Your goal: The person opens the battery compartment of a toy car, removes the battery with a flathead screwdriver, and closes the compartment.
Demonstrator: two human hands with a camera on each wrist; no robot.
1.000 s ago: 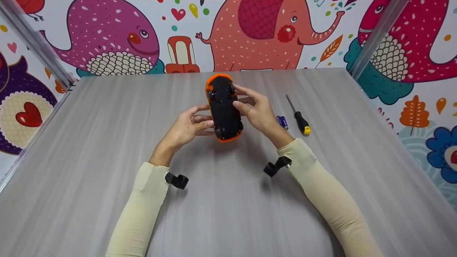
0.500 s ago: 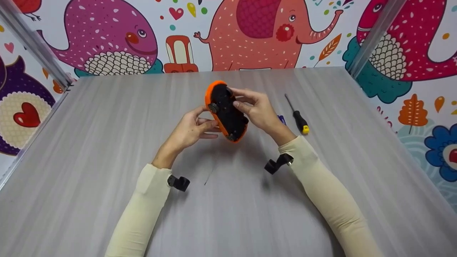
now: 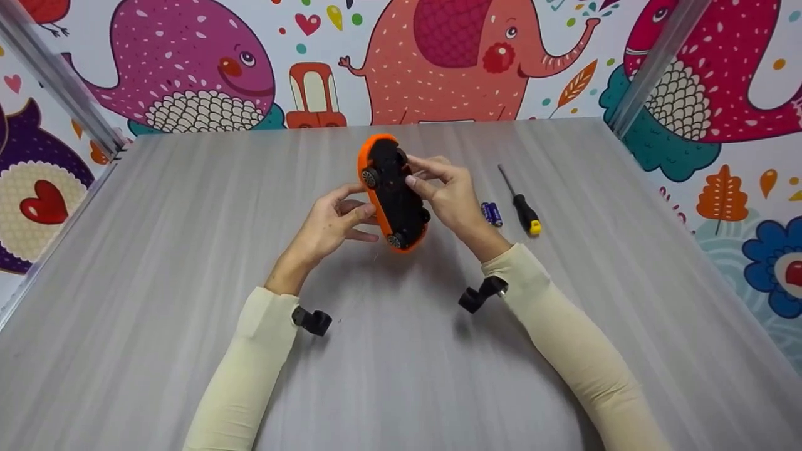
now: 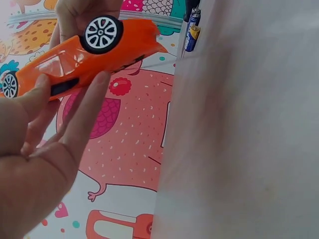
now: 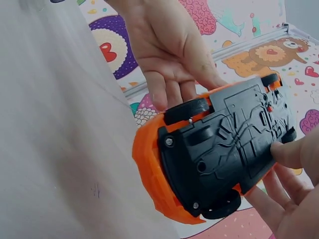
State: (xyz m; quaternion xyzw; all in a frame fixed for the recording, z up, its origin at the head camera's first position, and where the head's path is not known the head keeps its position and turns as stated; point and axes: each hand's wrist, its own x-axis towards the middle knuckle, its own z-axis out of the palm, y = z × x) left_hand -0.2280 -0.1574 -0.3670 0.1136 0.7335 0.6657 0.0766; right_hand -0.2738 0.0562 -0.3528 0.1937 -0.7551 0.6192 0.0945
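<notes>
An orange toy car (image 3: 398,194) is held up above the table, its black underside facing me in the head view. My right hand (image 3: 446,191) grips it, with the thumb on the underside and the fingers around the far side. My left hand (image 3: 335,219) holds the opposite side lightly between thumb and fingers. White-spoked wheels (image 4: 102,34) show along the orange side in the left wrist view. In the right wrist view, the black base plate (image 5: 224,144) has moulded lines, small screws at one end and a tiny red part near the other.
Two blue batteries (image 3: 492,214) lie on the grey table (image 3: 188,250) just right of my right hand. Beyond them is a screwdriver (image 3: 525,210) with a black and yellow handle. Patterned panels (image 3: 451,62) with cartoon animals stand behind and at the sides.
The toy car has tilted and turned in my hands, so its left wheels show more now. My right hand has shifted slightly left, uncovering more of the batteries.
</notes>
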